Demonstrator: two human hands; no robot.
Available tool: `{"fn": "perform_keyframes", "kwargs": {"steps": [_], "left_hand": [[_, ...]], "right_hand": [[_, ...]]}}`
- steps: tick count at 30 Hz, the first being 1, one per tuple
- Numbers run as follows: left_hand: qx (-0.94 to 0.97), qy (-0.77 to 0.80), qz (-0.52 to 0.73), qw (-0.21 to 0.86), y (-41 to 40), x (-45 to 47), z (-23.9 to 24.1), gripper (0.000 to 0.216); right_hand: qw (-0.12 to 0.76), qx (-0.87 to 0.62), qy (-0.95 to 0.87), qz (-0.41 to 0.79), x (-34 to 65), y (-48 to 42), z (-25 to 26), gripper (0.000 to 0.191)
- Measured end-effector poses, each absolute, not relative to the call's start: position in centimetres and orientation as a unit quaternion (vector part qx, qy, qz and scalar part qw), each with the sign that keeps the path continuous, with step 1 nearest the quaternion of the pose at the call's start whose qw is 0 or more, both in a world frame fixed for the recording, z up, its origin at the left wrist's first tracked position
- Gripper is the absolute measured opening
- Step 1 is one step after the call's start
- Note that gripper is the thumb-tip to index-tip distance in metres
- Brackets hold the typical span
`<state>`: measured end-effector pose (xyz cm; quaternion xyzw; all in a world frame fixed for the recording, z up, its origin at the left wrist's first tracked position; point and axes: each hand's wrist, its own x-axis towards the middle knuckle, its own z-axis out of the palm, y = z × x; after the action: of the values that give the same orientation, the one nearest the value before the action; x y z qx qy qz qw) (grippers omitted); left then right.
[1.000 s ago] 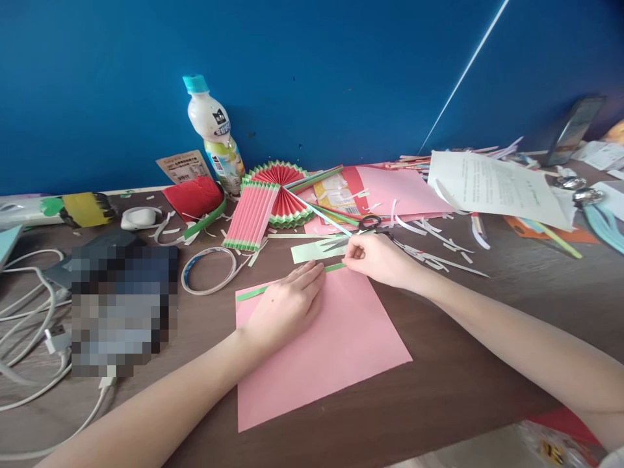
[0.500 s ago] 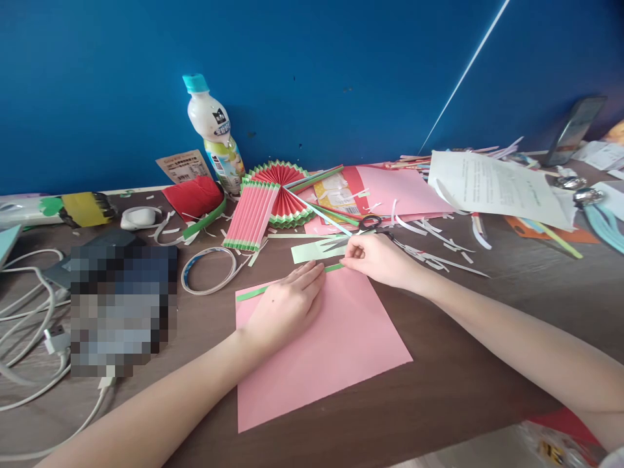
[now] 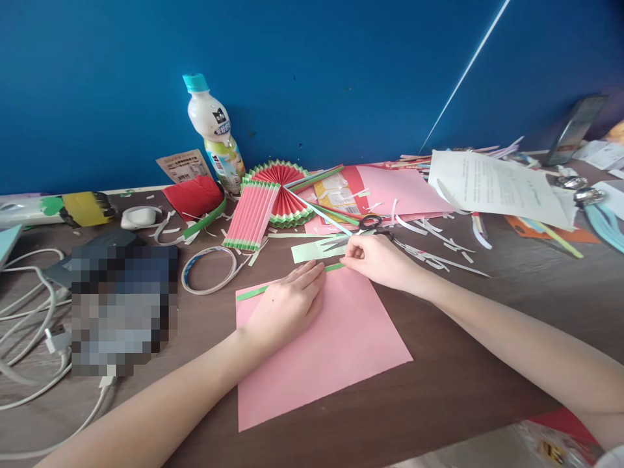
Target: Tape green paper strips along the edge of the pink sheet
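Note:
A pink paper sheet (image 3: 336, 344) lies flat on the brown table (image 3: 463, 364) in front of me. A thin green strip (image 3: 251, 293) runs along the sheet's far edge. My left hand (image 3: 285, 305) lies flat on the sheet's far edge with fingers stretched out, covering the strip's middle. My right hand (image 3: 377, 259) is closed in a pinch on the strip's right end. Black-handled scissors (image 3: 370, 224) lie just beyond my right hand, next to a pale green paper piece (image 3: 316, 249).
A pleated pink fan piece (image 3: 251, 216) and a round watermelon fan (image 3: 280, 188) lie behind. A bottle (image 3: 214, 133) stands by the blue wall. A tape ring (image 3: 209, 270), white cables (image 3: 29, 325), paper scraps (image 3: 439, 250), pink sheets (image 3: 394, 188) and a printed page (image 3: 492, 185) surround them.

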<state>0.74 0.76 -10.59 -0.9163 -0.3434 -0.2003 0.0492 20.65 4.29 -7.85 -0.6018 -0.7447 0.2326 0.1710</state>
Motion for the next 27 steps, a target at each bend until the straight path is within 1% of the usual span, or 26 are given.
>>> {"fn": "perform_keyframes", "kwargs": {"steps": [20,27], "left_hand": [[-0.917,-0.344,-0.193,0.053,0.79,0.74,-10.62,0.035],[-0.916,-0.349,-0.195,0.039,0.72,0.76,-10.53,0.034]], "right_hand": [[0.173,-0.601,-0.744,0.236,20.57,4.07,-7.79,0.014],[0.169,-0.607,-0.739,0.236,20.39,4.03,-7.83,0.015]]}}
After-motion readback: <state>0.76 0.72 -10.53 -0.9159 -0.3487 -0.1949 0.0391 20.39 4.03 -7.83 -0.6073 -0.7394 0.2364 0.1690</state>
